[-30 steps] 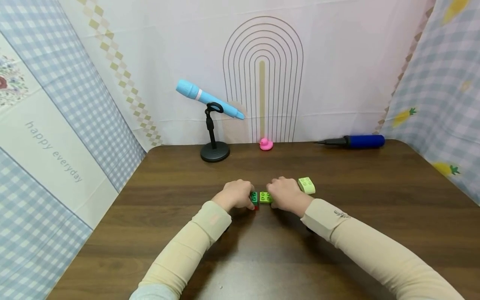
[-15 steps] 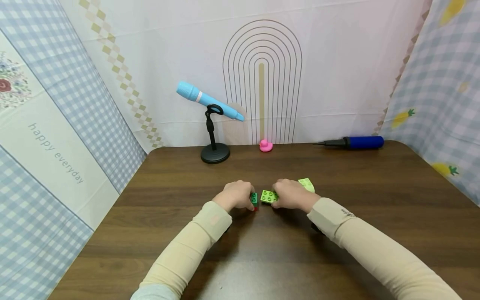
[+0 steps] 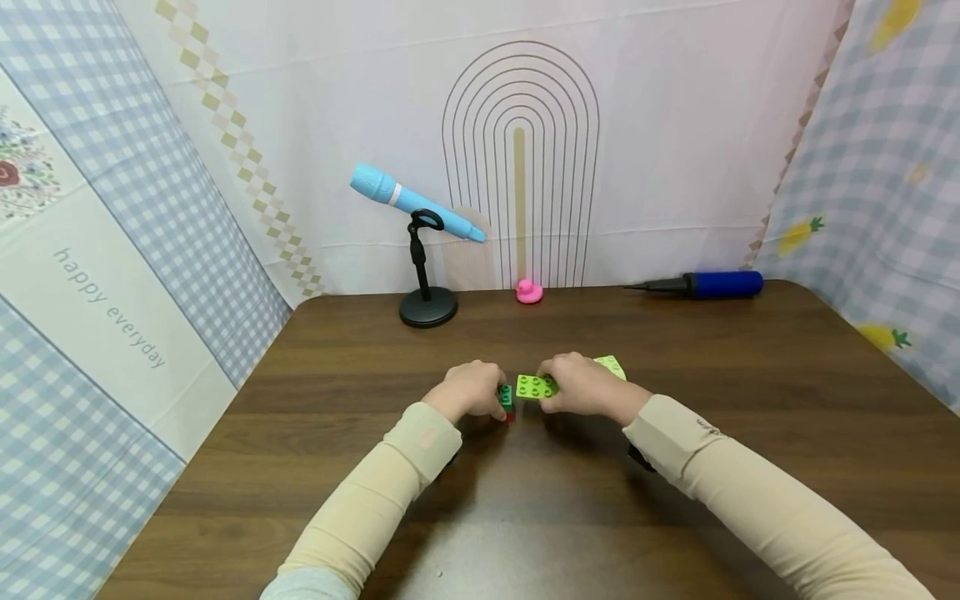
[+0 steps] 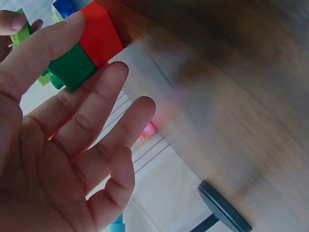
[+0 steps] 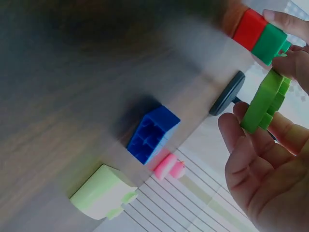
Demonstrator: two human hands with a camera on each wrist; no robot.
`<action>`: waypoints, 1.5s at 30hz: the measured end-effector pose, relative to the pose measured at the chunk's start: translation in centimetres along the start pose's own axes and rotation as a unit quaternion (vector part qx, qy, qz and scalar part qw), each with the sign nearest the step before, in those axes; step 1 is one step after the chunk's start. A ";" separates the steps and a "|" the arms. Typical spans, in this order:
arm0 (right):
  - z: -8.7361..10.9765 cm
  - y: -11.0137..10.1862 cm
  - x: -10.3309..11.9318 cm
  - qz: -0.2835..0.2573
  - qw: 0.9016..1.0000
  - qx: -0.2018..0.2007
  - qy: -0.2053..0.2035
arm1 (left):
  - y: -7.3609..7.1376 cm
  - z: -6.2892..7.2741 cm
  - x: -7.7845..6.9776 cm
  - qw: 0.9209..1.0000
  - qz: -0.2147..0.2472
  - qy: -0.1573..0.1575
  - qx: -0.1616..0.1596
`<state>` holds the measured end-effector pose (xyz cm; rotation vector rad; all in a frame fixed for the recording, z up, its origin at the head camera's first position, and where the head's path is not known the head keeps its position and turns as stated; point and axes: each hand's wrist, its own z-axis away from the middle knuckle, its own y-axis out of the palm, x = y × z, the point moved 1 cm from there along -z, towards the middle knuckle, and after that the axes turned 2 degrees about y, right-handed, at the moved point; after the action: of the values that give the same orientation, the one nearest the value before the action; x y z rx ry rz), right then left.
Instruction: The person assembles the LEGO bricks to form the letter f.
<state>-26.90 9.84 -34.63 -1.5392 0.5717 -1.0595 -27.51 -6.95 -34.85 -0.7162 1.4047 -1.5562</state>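
While your left hand (image 3: 471, 390) hasn't budged since a second ago, your right hand (image 3: 588, 385) has definitely been busy. Sleeves (image 3: 422, 442) closest to you, left hand pinching the red-and-green stack (image 3: 506, 397) between thumb and fingers, green on top of red, same spot on the counter (image 3: 480, 533).

Your right hand has slid a bit further right and is pinching the lime brick (image 3: 529, 387) by its right end. A second ago I could count two columns of studs on it, now three show, and it's up off the counter, just beside the stack with a small gap between them.

Past that, the right wrist view shows a blue block (image 5: 153, 133) on its side, and the pale green block (image 3: 612, 367) is now partly tucked behind your hand, where before it was in full view.

At the back nothing's moved: pink duck (image 3: 529, 292), black stand (image 3: 427, 309) with the light blue microphone (image 3: 375, 183) slanting behind its ring, blue pump (image 3: 723, 284) off to the right.
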 end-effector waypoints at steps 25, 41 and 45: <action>-0.9 0.3 2.4 0.004 1.000 0.007 -0.016 | -0.1 0.5 0.7 0.999 0.036 0.007 -0.015; -1.8 0.2 3.0 0.007 0.999 0.026 -0.029 | -0.3 0.9 1.1 0.999 0.044 0.011 -0.025; -1.9 0.3 3.0 0.006 0.999 0.029 -0.031 | -0.4 0.9 1.2 0.998 0.046 0.016 -0.025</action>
<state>-27.01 6.31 -33.97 -1.5108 0.5033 -1.0074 -27.30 -8.46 -34.48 -0.6485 1.4841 -1.4717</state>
